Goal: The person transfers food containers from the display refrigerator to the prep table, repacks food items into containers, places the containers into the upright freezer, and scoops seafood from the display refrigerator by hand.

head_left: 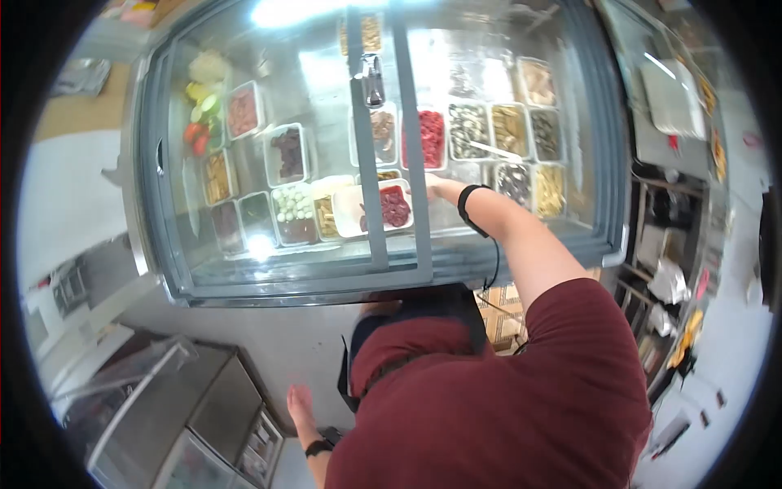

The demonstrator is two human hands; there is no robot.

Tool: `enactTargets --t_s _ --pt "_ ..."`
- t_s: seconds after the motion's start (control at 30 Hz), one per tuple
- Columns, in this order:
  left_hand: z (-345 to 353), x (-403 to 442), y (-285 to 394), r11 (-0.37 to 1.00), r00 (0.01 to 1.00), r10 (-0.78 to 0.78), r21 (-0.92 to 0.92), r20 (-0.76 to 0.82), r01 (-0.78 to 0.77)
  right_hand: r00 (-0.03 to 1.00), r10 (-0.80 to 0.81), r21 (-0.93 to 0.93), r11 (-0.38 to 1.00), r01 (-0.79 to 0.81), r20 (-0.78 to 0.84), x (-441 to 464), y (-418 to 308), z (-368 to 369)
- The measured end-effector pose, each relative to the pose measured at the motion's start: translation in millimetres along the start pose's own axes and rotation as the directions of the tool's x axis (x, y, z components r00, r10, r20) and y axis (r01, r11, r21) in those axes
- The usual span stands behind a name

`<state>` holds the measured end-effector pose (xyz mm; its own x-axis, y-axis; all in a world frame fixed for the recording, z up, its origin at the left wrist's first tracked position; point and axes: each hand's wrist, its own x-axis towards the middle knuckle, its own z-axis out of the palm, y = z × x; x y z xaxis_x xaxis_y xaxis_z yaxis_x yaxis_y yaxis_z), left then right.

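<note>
My right hand (436,187) reaches through the opening of a glass-topped display fridge, a black band on its wrist. Its fingers, partly hidden behind the sliding-door frame, are closed at the right edge of a white tray (350,213). Dark red meat (395,207) lies in the right part of this tray, which overlaps the containers around it. Just above the hand stands a tub of bright red meat (431,134). Low by my side hangs my left hand (300,404), away from the fridge, fingers loosely apart with nothing in them.
Several white tubs of food surround the tray, among them one of pale round balls (293,204). Vegetables (202,122) lie at the fridge's left. The grey door frame (417,163) crosses above the tubs. A steel cabinet (175,391) stands lower left, shelves (652,244) at right.
</note>
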<state>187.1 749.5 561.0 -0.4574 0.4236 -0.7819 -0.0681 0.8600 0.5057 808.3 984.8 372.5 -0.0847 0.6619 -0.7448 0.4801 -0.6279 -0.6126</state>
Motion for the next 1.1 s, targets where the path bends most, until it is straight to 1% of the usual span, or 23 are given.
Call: enactTargets --t_s 0.07,0.1,0.17,0.23,0.3,0.37,0.4,0.43,0.47,0.5,0.57,0.63,0.7,0.77,0.8,0.9,0.97,1.0,1.03,1.07,1.1 --pt "2 -49 -44 0.991 0.987 -0.1 -0.096 -0.125 0.089 0.996 -0.051 -0.009 0.999 0.052 0.074 28 14 10" --pt "7 -73 -63 0.985 0.977 -0.155 -0.092 -0.148 0.143 0.991 -0.065 -0.019 0.997 0.068 0.117 43 21 19" --pt "24 -115 -96 0.963 0.949 -0.267 -0.094 -0.167 0.254 0.981 -0.098 -0.019 0.995 0.103 0.166 57 30 29" --pt "41 -145 -119 0.948 0.939 -0.307 -0.143 -0.157 0.286 0.973 -0.133 0.012 0.991 0.133 0.186 52 36 23" --pt "51 -162 -138 0.93 0.929 -0.343 -0.191 -0.139 0.315 0.968 -0.159 0.069 0.987 0.148 0.194 35 48 0" --pt "61 -171 -142 0.919 0.927 -0.353 -0.232 -0.126 0.319 0.972 -0.134 0.132 0.985 0.11 0.191 7 62 -32" --pt "64 -173 -145 0.912 0.926 -0.359 -0.253 -0.117 0.322 0.979 -0.097 0.153 0.986 0.069 0.181 -12 68 -49" --pt "65 -173 -150 0.92 0.942 -0.322 -0.267 -0.094 0.288 0.984 -0.059 0.175 0.984 0.029 0.17 -32 73 -67" --pt "68 -172 -152 0.921 0.949 -0.303 -0.281 -0.086 0.269 0.978 -0.084 0.319 0.948 0.02 0.19 -56 78 -86" --pt "72 -171 -151 0.924 0.957 -0.281 -0.292 -0.077 0.248 0.986 0.024 0.318 0.945 -0.075 0.163 -73 89 -102" --pt "78 -160 -155 0.926 0.968 -0.245 -0.309 -0.054 0.217 0.99 0.121 0.303 0.943 -0.138 0.077 -116 99 -134" --pt "77 -151 -166 0.924 0.973 -0.227 -0.325 -0.039 0.203 0.987 0.159 0.276 0.948 -0.157 0.016 -157 101 -164" --pt "74 -146 -173 0.917 0.983 -0.184 -0.357 0.017 0.178 0.982 0.183 0.304 0.939 -0.163 -0.037 -208 74 -183" --pt "69 -144 -182 0.899 0.989 -0.14 -0.415 0.035 0.142 0.98 0.165 0.251 0.959 -0.132 -0.115 -237 64 -198" --pt "62 -142 -195 0.884 0.99 -0.137 -0.447 0.036 0.138 0.979 0.161 0.253 0.959 -0.127 -0.121 -249 54 -201" --pt "32 -129 -237 0.827 0.996 -0.092 -0.555 0.02 0.088 0.986 0.112 0.237 0.968 -0.081 -0.122 -281 1 -185" --pt "6 -115 -276 0.778 0.991 -0.132 -0.618 0.019 0.115 0.995 0.06 0.191 0.981 -0.043 -0.085 -299 -40 -154" --pt "-10 -113 -297 0.745 0.988 -0.157 -0.656 0.009 0.125 0.999 0.006 0.154 0.988 0.0 -0.044 -297 -48 -138" --pt "-23 -116 -306 0.734 0.984 -0.177 -0.667 -0.01 0.125 0.998 -0.043 0.071 0.996 0.046 -0.049 -307 -70 -111" --pt "-38 -113 -319 0.736 0.989 -0.149 -0.669 -0.011 0.104 0.996 -0.092 0.085 0.992 0.094 -0.019 -304 -80 -85" --pt "-60 -108 -336 0.732 0.991 -0.129 -0.677 -0.025 0.078 0.993 -0.116 0.009 0.993 0.115 0.027 -309 -103 -48"
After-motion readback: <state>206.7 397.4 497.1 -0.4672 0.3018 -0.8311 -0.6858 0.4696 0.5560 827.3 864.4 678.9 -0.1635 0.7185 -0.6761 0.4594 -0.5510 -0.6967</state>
